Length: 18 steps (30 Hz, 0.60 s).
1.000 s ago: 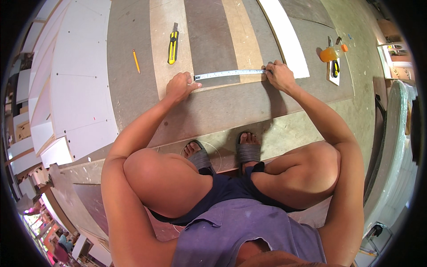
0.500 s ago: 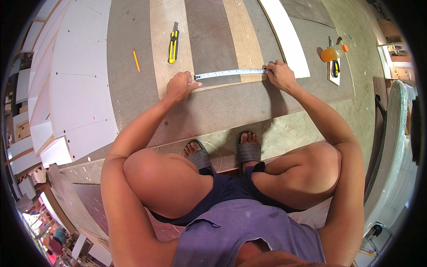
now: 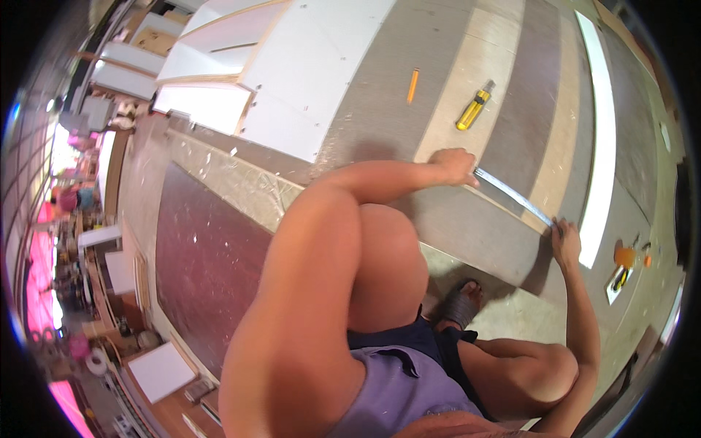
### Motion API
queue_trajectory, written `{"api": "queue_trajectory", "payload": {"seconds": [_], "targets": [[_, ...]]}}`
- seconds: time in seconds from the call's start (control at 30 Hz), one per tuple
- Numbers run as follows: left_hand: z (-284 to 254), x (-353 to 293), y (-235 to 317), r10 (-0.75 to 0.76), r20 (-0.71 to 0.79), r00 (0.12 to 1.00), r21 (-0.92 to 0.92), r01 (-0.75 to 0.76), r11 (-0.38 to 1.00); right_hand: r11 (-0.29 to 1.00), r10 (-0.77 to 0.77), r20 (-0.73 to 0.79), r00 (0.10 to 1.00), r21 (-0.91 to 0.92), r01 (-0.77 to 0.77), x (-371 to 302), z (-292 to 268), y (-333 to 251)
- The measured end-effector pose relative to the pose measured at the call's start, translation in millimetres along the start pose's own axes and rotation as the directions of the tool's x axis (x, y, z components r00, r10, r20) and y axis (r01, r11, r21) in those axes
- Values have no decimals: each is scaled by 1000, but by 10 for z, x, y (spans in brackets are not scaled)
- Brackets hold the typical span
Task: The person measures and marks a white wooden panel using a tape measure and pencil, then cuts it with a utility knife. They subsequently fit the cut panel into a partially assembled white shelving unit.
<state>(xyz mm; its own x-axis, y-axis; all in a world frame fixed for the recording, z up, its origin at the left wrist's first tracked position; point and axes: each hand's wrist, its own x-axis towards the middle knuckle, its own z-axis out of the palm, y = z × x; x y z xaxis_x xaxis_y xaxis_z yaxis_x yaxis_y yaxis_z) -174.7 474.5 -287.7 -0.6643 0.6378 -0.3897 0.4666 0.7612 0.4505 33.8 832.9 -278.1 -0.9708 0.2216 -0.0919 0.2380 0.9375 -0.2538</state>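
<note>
A pale measuring tape [image 3: 512, 194] with dark markings stretches between my two hands, over striped grey and tan boards. My left hand [image 3: 454, 166] closes at its near-left end, fingers bent, beside the edge of a tan strip [image 3: 456, 95]. At the far end my right hand [image 3: 564, 241] pinches the tape with fingers pressed together, close to a long white strip [image 3: 602, 139]. Beyond my left hand lies a yellow and black utility knife [image 3: 475, 106], its tip pointing away. An orange pencil [image 3: 413, 85] rests to the left of the knife.
Large white panels [image 3: 314, 66] lie at the left of the boards. An orange bottle [image 3: 625, 256] and a second yellow and black cutter [image 3: 621, 278] on a white piece sit at the right. A dark reddish sheet [image 3: 204, 255] lies on the floor at my left.
My view has swung to the left, so the boards, knife and pencil appear further right and more of the workshop floor shows. Both hands still hold the tape's ends.
</note>
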Motion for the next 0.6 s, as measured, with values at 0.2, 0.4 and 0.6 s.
{"api": "queue_trajectory", "payload": {"seconds": [0.2,0.4,0.6], "targets": [[-11,-51,24,47,-29,998,53,-46,998,998,46,45,998,-32,-44,-2,9,43],[35,-4,-42,67,-8,998,33,-66,997,999,17,39,999,-32,-15,39,52,138],[117,68,-201,128,-42,991,-5,-128,992,997,-5,91,996,-71,12,82,106,219]]}}
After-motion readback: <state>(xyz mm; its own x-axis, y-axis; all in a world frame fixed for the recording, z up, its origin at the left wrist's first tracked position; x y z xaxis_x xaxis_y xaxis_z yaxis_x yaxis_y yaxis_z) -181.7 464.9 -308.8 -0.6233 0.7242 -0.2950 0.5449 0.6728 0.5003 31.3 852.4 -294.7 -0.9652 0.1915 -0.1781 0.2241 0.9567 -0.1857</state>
